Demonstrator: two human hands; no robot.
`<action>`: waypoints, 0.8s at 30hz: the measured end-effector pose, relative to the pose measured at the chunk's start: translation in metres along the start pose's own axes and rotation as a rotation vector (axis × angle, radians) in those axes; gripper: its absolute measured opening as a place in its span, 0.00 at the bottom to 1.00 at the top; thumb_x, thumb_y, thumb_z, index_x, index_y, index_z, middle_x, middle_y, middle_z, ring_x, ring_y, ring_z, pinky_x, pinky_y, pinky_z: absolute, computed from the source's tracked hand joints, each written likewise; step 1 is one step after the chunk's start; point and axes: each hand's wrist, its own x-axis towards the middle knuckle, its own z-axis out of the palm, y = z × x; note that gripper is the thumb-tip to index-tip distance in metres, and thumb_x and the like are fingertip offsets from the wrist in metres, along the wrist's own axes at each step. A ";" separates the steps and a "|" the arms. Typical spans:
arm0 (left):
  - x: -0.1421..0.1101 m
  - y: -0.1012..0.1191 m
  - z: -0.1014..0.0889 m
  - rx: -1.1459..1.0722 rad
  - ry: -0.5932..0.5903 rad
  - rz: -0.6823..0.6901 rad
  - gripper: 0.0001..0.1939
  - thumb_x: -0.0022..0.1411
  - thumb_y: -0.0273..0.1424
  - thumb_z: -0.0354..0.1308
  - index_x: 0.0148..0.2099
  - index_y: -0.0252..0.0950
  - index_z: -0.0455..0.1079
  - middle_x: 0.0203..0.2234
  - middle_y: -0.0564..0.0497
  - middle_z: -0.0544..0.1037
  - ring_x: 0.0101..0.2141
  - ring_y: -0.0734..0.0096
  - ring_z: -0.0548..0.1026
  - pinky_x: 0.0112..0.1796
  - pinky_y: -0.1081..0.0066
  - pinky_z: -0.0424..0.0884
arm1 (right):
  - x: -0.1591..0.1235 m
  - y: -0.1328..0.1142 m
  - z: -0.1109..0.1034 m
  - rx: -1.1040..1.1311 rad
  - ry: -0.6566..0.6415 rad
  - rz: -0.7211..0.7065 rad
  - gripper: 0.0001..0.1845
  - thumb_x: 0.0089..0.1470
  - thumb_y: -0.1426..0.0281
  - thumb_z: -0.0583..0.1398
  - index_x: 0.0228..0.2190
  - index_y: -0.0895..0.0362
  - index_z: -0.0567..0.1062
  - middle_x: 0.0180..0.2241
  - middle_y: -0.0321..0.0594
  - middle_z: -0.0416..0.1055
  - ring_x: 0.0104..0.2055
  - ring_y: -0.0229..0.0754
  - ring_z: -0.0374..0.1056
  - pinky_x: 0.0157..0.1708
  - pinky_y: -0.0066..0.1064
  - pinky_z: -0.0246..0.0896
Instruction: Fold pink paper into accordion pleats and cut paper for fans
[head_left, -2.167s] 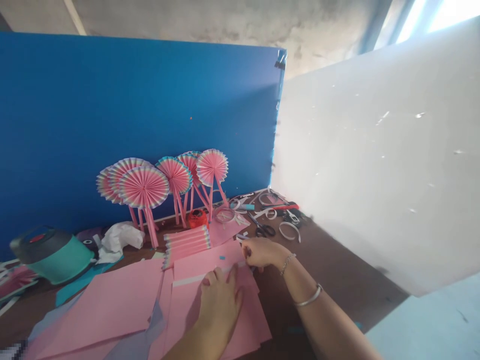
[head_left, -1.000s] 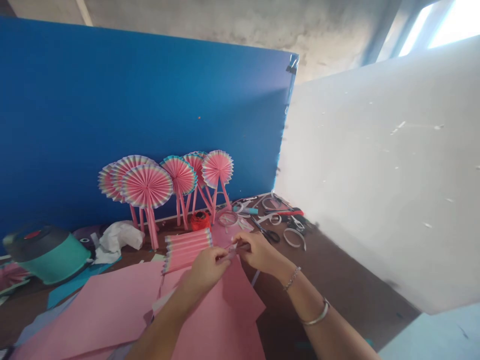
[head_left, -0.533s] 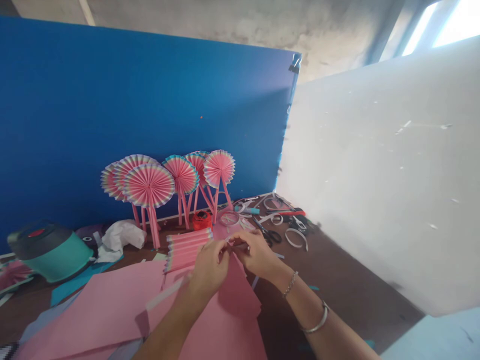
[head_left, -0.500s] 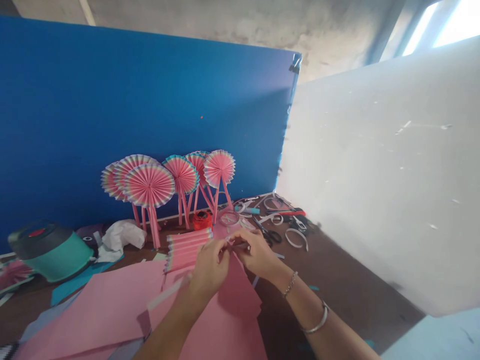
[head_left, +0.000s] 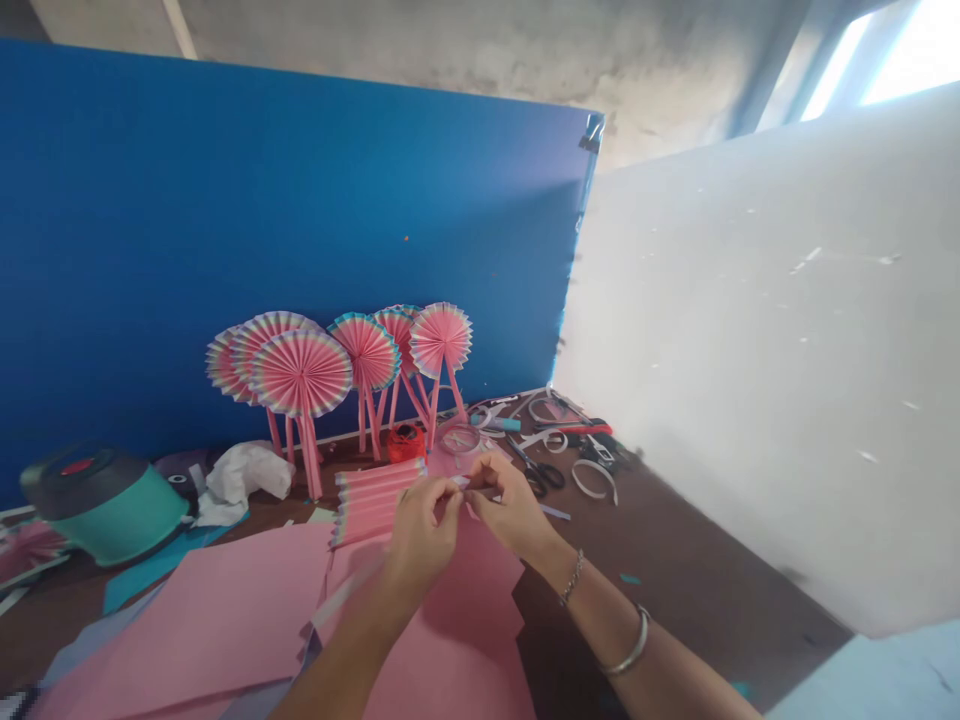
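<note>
My left hand (head_left: 426, 530) is closed in a pinch above the pink paper sheets (head_left: 465, 620). Facing it, my right hand (head_left: 511, 508) pinches too, and the fingertips of both meet. Between them shows a small whitish strip (head_left: 460, 482), mostly covered by the fingers. A longer pale strip (head_left: 346, 592) runs out from under my left wrist over the pink paper; whether the two are one piece is hidden. Just beyond my left hand lies a pleated pink paper (head_left: 375, 495) with rainbow-striped edges. Black-handled scissors (head_left: 544, 473) lie beside my right hand.
Several pink pleated paper fans (head_left: 301, 373) on rolled paper handles lean against the blue board (head_left: 300, 200). A teal and black container (head_left: 112, 510) stands left, near crumpled white paper (head_left: 244, 475). Red string (head_left: 406, 443), white strips (head_left: 594, 482) and a glue stick (head_left: 499, 424) lie at the back.
My fingertips have shifted slightly, and more of the whitish strip shows between them. My right wrist has turned a little. The surrounding things stay in place.
</note>
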 end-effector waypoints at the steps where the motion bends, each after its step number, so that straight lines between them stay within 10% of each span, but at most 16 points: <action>1: 0.000 0.000 0.000 0.000 0.004 0.002 0.10 0.60 0.32 0.48 0.31 0.38 0.69 0.28 0.50 0.75 0.33 0.66 0.71 0.36 0.68 0.63 | 0.000 0.001 0.000 0.010 0.003 0.003 0.09 0.43 0.74 0.55 0.29 0.53 0.60 0.23 0.29 0.63 0.24 0.34 0.63 0.23 0.24 0.57; 12: 0.007 -0.013 -0.002 -0.192 -0.205 -0.196 0.11 0.57 0.35 0.49 0.32 0.37 0.71 0.28 0.51 0.77 0.31 0.66 0.72 0.34 0.70 0.62 | 0.010 0.006 -0.022 -0.452 -0.106 -0.086 0.10 0.55 0.68 0.52 0.29 0.57 0.73 0.30 0.38 0.74 0.36 0.40 0.69 0.39 0.30 0.61; 17: 0.010 -0.026 0.006 -0.327 -0.240 -0.274 0.10 0.50 0.37 0.53 0.27 0.36 0.70 0.23 0.51 0.75 0.28 0.66 0.71 0.32 0.70 0.63 | 0.020 0.018 -0.065 -1.025 0.225 0.211 0.14 0.56 0.74 0.49 0.37 0.59 0.74 0.41 0.46 0.72 0.47 0.45 0.65 0.46 0.32 0.56; 24: 0.007 -0.041 0.015 -0.459 -0.216 -0.342 0.13 0.47 0.41 0.57 0.27 0.35 0.71 0.24 0.50 0.75 0.28 0.67 0.71 0.32 0.70 0.64 | 0.019 0.030 -0.082 -1.211 0.164 0.486 0.14 0.45 0.77 0.57 0.37 0.62 0.73 0.41 0.55 0.72 0.46 0.53 0.67 0.40 0.36 0.58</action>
